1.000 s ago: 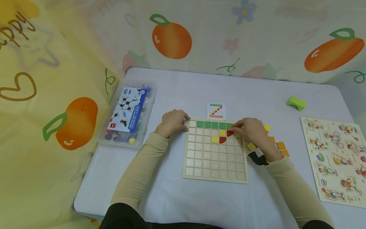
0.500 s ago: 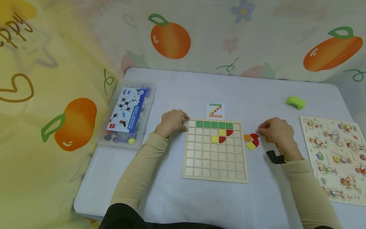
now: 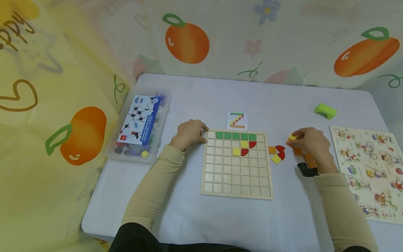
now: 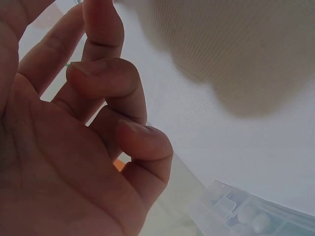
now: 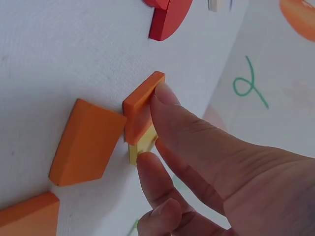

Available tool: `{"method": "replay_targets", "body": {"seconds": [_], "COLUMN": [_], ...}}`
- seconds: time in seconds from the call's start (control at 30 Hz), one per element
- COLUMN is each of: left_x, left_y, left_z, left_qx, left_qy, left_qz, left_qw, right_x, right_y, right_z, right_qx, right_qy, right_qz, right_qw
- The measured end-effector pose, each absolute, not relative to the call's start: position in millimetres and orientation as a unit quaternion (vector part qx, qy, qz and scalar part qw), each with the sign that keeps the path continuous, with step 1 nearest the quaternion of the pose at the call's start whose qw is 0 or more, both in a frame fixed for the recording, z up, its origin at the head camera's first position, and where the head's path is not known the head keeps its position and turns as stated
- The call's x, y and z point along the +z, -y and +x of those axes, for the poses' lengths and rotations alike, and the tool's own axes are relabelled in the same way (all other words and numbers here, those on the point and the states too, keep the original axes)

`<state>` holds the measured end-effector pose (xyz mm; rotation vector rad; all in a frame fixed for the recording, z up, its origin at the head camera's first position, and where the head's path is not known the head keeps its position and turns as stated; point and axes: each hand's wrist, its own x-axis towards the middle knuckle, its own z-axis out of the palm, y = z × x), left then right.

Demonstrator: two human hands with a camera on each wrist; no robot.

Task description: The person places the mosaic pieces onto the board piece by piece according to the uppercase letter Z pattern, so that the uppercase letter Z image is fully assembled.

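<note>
A wooden grid board (image 3: 236, 175) carries a row of green tiles (image 3: 236, 136), two yellow tiles (image 3: 236, 152) and two red quarter-circles (image 3: 252, 144). My left hand (image 3: 201, 133) rests against the board's top-left corner; in the left wrist view its fingers (image 4: 118, 88) are loosely curled and hold nothing. Right of the board, my right hand (image 3: 291, 138) pinches a small yellow tile (image 3: 292, 137) among loose orange tiles (image 3: 297, 151). In the right wrist view, my right hand (image 5: 152, 128) has the yellow tile (image 5: 142, 145) at finger and thumb, behind a tipped-up orange tile (image 5: 140, 105).
Loose orange (image 3: 272, 150), red (image 3: 280, 152) and yellow (image 3: 276, 159) pieces lie beside the board. A pattern card (image 3: 237, 121) lies behind it. A clear plastic box (image 3: 140, 122) sits at the left, a green block (image 3: 325, 111) and a picture puzzle board (image 3: 368, 171) at the right.
My right hand has left the board, where a red quarter-circle now lies, moved right to the loose tiles and taken hold of a yellow one. The left hand has stayed put.
</note>
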<state>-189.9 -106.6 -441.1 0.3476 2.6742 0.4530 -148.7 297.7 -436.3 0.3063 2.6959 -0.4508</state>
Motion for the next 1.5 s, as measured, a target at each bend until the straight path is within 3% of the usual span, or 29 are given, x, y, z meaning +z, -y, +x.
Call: {"method": "replay_targets", "body": {"seconds": [0.23,0.63,1.03,1.5], "left_x": [-439,-438,-440,-443], "left_y": [106,106,107,108], "left_z": [-190,-190,-191,-192], "left_qx": [0.161,0.155,0.16,0.164], "left_qy": [-0.957,-0.958,-0.957,-0.957], "left_qz": [0.125,0.128,0.125,0.126], "left_qw": [0.207,0.207,0.207,0.204], "right_x": [-434,-443,-431,-433], "right_y": [-296,-273,-259,-193], "right_z": [-146,-149,-146,-140], "right_qx": [-0.177,-0.182,-0.21,-0.227], "right_qy": [-0.958,-0.954,-0.954,-0.945], "right_qz": [0.104,-0.048,-0.096,-0.185], "right_qw": [0.2,0.235,0.192,0.144]}}
